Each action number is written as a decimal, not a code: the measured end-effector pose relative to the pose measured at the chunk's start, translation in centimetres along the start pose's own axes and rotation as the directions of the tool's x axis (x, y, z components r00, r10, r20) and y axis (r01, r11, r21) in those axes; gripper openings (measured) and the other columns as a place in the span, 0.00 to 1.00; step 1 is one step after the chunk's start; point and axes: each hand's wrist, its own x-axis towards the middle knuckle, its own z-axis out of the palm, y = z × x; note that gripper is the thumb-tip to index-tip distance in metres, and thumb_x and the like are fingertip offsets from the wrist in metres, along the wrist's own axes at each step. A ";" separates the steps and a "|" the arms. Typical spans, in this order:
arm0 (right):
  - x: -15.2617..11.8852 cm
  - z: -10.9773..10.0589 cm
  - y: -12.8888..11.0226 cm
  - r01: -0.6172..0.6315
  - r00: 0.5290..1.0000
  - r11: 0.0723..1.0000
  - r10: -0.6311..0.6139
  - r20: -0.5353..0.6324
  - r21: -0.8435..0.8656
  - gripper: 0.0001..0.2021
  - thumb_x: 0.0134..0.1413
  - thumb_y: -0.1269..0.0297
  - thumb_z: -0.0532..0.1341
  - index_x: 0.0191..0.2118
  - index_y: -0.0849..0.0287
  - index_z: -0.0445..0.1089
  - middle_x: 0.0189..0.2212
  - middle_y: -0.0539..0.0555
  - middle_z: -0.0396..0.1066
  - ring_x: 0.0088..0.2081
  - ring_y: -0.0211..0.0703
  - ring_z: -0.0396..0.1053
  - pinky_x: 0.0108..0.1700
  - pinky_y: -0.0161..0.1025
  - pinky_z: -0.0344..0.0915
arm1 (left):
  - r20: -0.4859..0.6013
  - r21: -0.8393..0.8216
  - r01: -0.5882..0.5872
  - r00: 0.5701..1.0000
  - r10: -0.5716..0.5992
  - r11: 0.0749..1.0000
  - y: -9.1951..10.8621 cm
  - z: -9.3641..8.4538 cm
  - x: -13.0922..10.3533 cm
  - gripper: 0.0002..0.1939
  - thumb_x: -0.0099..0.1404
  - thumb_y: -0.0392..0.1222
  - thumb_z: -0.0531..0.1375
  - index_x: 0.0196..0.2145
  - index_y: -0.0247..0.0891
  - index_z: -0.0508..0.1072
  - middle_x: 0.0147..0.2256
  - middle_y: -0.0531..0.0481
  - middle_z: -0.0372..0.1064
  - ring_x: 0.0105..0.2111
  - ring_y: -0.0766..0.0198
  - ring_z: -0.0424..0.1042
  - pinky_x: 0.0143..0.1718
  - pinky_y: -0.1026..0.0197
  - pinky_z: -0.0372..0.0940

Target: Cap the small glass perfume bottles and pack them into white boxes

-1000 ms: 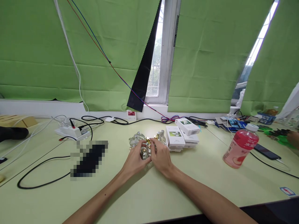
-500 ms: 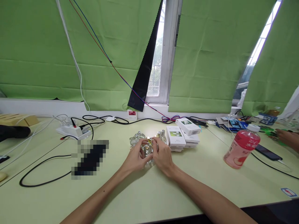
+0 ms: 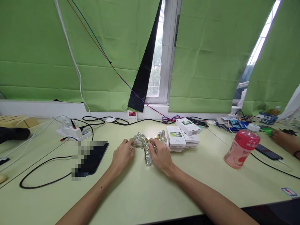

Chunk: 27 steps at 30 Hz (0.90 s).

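Several small glass bottles with gold and silver caps stand grouped mid-table, among them a clear square bottle (image 3: 148, 157) at the front. My right hand (image 3: 162, 156) rests at the right side of this group, its fingers bent around bottles that it partly hides. To the left sits a round glass bottle (image 3: 140, 139). My left hand (image 3: 123, 154) touches its left side with curled fingertips; whether it grips the glass is unclear. White boxes with green pictures (image 3: 175, 136) are stacked just right of the bottles.
A pink drink bottle (image 3: 242, 146) stands at the right near a phone (image 3: 269, 152). Another person's hand (image 3: 281, 139) is at the far right. On the left lie a dark, partly pixelated device (image 3: 97, 159), a cable loop and a power strip (image 3: 76, 132).
My left hand has moved left, away from my right hand, to the round bottle. The front square bottle now shows more fully. The other person's hand has shifted slightly.
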 end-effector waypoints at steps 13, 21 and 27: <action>-0.1 0.0 0.0 0.012 0.998 0.999 -0.014 0.060 0.032 0.13 0.68 0.58 0.56 0.51 0.57 0.70 0.37 0.54 0.79 0.32 0.44 0.75 0.34 0.37 0.64 | 0.035 0.075 -0.038 0.999 0.035 0.996 -0.9 1.3 0.1 0.12 0.63 0.32 0.51 0.26 0.38 0.71 0.31 0.44 0.70 0.26 0.57 0.70 0.26 0.60 0.53; -0.2 0.3 0.2 0.057 0.992 0.991 -0.069 0.101 0.119 0.17 0.64 0.58 0.59 0.54 0.60 0.68 0.41 0.56 0.78 0.38 0.47 0.76 0.42 0.39 0.67 | 0.073 0.080 -0.041 0.997 0.035 0.996 -0.2 0.9 -0.3 0.12 0.64 0.32 0.49 0.32 0.39 0.72 0.33 0.43 0.70 0.29 0.53 0.71 0.28 0.58 0.56; -0.2 0.3 0.2 0.052 0.985 0.982 -0.081 0.153 0.180 0.22 0.59 0.61 0.64 0.57 0.60 0.67 0.44 0.56 0.78 0.36 0.45 0.75 0.41 0.40 0.68 | -0.072 -0.057 -0.103 0.992 0.099 0.993 1.3 0.1 -0.8 0.11 0.70 0.39 0.48 0.37 0.40 0.69 0.38 0.45 0.72 0.32 0.56 0.72 0.28 0.59 0.57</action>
